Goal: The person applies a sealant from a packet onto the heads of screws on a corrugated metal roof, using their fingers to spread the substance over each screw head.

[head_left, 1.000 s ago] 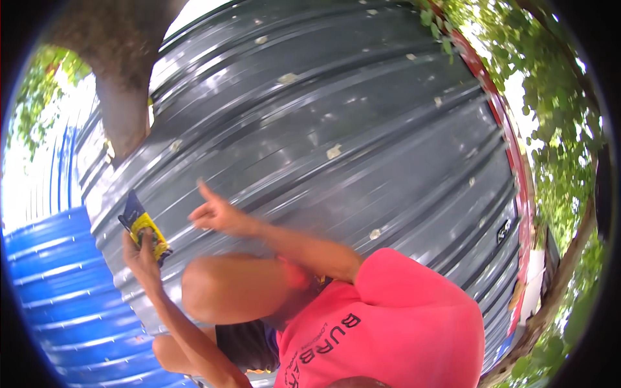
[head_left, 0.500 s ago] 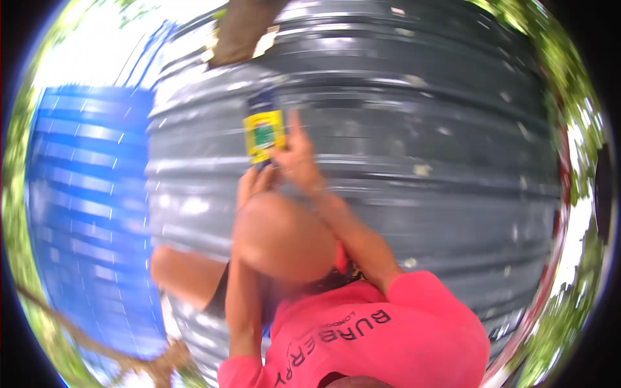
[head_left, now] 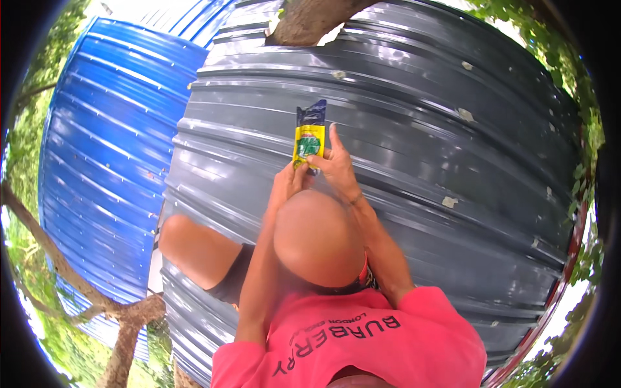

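A flat pouch [head_left: 310, 139], yellow with a green picture in its middle and a dark blue top, is held up beyond my raised knee. Its lower left corner is pinched by my left hand [head_left: 290, 180], whose fingers are partly hidden behind the knee. My right hand [head_left: 337, 169] grips the lower right side, thumb across the front and one finger stretched up beside the edge. The upper end of the pouch stands free of both hands and looks creased.
I sit on a dark grey ribbed metal roof [head_left: 414, 168]. A blue ribbed roof [head_left: 116, 129] adjoins on the left. One tree trunk [head_left: 310, 22] passes through a gap at the far edge; branches [head_left: 126, 317] rise at lower left. Leaves [head_left: 582, 161] hang along the right edge.
The view has shifted, so the pouch, my hands and the roofs appear farther right. Blur has cleared. Both hands keep hold of the pouch.
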